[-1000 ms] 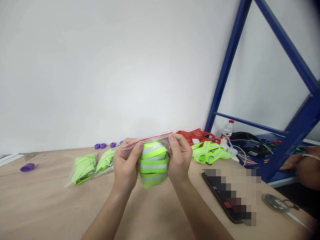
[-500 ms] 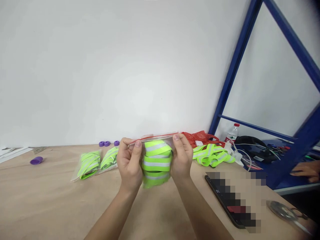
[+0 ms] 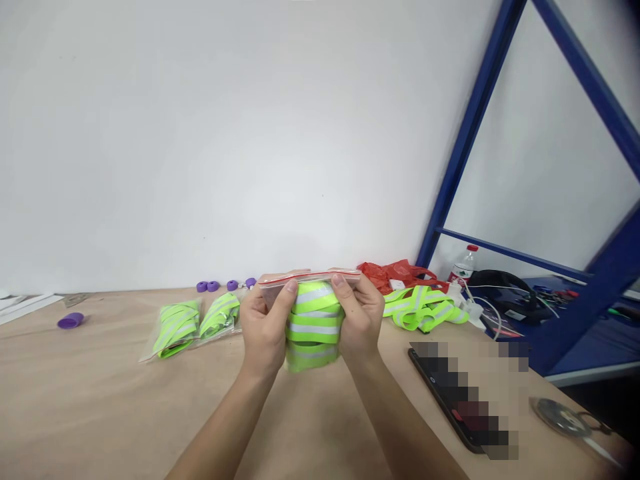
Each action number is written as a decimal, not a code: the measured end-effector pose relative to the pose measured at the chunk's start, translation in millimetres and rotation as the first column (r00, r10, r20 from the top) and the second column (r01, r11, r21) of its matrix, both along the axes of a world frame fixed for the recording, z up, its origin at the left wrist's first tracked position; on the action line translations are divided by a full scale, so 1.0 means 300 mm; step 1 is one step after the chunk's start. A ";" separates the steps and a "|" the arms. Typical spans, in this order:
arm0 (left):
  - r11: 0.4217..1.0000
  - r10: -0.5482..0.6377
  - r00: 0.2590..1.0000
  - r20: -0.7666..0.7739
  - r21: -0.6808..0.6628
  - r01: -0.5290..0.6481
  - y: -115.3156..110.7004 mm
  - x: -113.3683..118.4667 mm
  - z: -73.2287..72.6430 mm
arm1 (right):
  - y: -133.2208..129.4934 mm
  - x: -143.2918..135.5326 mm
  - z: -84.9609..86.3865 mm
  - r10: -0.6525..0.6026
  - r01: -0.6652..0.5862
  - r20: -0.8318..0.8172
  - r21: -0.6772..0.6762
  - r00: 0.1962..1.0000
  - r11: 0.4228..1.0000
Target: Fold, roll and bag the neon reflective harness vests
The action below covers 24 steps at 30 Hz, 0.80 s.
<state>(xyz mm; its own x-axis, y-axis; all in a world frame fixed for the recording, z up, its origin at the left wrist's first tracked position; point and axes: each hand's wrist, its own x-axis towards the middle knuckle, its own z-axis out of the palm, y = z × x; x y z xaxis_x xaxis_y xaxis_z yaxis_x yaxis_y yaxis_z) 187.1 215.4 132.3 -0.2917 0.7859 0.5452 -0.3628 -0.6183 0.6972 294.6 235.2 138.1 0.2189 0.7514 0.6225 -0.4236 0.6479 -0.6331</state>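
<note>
Brown surface (image 3: 125, 400) abuts a white wall (image 3: 250, 133); blue frame (image 3: 467, 137) stands at right. Clear bag (image 3: 314, 347) containing folded green strap (image 3: 314, 319) is held upright over the surface, centre. Left hand (image 3: 264, 323): fingers grasping the bag's upper left, thumb in front. Right hand (image 3: 362, 321): fingers grasping the upper right likewise, thumb near the red seal (image 3: 305, 275). Two more filled bags (image 3: 177, 327) lie at left. Loose strap (image 3: 423, 308) lies at right, behind a phone (image 3: 443, 397), beside a red bag (image 3: 387, 272).

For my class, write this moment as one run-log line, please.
left hand: grips clear bag, upper edge; right hand: grips same edge; contents: striped green strap; right of hands: loose striped straps
</note>
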 end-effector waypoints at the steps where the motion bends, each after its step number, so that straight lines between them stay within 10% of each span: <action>1: 1.000 0.012 1.000 0.000 -0.002 -0.012 -0.001 -0.001 -0.001 | 0.000 0.000 -0.001 0.005 -0.005 0.004 -0.003 1.000 1.000; 24: 0.988 0.146 0.989 -0.006 0.058 -0.145 0.000 0.007 -0.034 | 0.002 0.018 0.005 0.040 -0.042 -0.048 -0.028 0.998 0.999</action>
<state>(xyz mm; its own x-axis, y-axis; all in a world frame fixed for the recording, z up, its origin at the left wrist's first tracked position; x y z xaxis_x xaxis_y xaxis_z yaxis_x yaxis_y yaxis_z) 189.2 215.4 122.0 -0.3949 0.7031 0.5914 -0.2593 -0.7028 0.6624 300.0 235.9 139.6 0.2164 0.7781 0.5897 -0.4793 0.6108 -0.6302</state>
